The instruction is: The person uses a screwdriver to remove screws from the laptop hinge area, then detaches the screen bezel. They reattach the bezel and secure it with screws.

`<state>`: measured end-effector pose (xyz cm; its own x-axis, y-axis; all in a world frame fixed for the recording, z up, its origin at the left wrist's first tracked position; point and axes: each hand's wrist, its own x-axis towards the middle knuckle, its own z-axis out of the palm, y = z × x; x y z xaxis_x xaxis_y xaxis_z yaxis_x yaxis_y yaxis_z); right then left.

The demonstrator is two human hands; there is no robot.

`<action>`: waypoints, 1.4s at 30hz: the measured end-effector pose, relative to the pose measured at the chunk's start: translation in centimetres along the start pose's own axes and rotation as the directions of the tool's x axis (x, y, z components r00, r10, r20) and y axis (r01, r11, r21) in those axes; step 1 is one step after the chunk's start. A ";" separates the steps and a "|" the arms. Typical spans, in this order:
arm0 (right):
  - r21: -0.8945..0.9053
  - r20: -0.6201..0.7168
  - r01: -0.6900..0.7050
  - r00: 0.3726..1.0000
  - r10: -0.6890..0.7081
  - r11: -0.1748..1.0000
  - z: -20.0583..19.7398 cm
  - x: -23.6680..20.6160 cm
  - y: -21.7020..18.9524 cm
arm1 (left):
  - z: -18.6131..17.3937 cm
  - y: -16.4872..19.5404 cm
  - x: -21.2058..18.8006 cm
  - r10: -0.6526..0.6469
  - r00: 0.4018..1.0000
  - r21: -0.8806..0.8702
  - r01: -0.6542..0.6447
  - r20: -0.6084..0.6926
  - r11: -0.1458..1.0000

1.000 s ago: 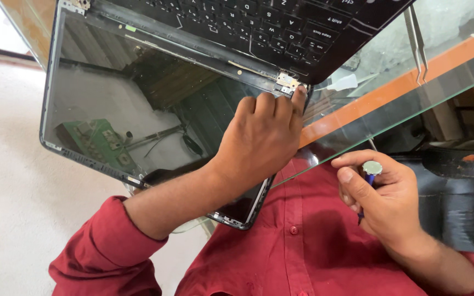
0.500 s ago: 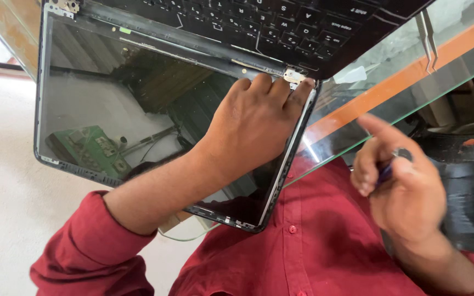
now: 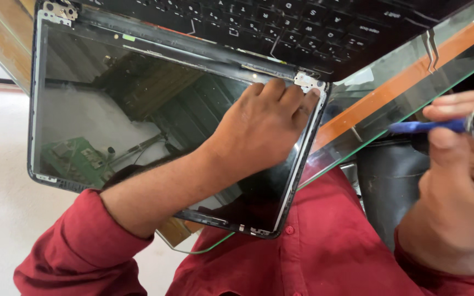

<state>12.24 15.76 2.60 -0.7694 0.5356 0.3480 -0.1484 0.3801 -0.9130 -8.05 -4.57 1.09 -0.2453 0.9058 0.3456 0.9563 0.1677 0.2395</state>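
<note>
Laptop screen (image 3: 138, 126) overhangs the table edge (left hand (image 3: 261, 129) flat on it); right hand (image 3: 462, 164) pinches screwdriver (image 3: 429, 126).

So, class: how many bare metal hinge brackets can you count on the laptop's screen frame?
2. One hinge bracket sits at the frame's top-left corner; the other hinge bracket is at the top-right corner, at the left hand's fingertips. None seem hidden.

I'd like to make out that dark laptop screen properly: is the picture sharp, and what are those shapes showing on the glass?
Head view: the laptop screen is off and mirror-like, reflecting pale daylight, dark slatted shapes and a green board. The left hand resting on it near the hinge is sharp. The right hand with its blue-handled tool sits close to the lens and looks soft. The glass tabletop shows mild glare.
</note>
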 end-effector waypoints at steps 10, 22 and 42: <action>-0.236 -0.031 0.409 0.904 -0.427 0.882 5.9 2.9 3.3 | 0.7 -0.3 -0.5 -0.025 0.998 -0.045 0.022 -0.052 0.999; -0.226 0.001 0.399 0.912 -0.409 0.889 5.8 3.5 4.3 | 0.6 -0.4 -0.5 -0.031 0.999 -0.027 0.030 -0.033 0.999; -0.470 0.327 0.551 0.834 -0.443 0.689 5.8 6.1 0.5 | 0.6 -0.5 -0.7 -0.050 0.998 -0.031 0.049 -0.032 0.998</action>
<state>3.85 14.81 3.00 -0.7796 0.0315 0.6255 -0.2340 0.9118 -0.3375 -8.27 -5.08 0.16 -0.2982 0.8831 0.3622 0.9376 0.1999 0.2844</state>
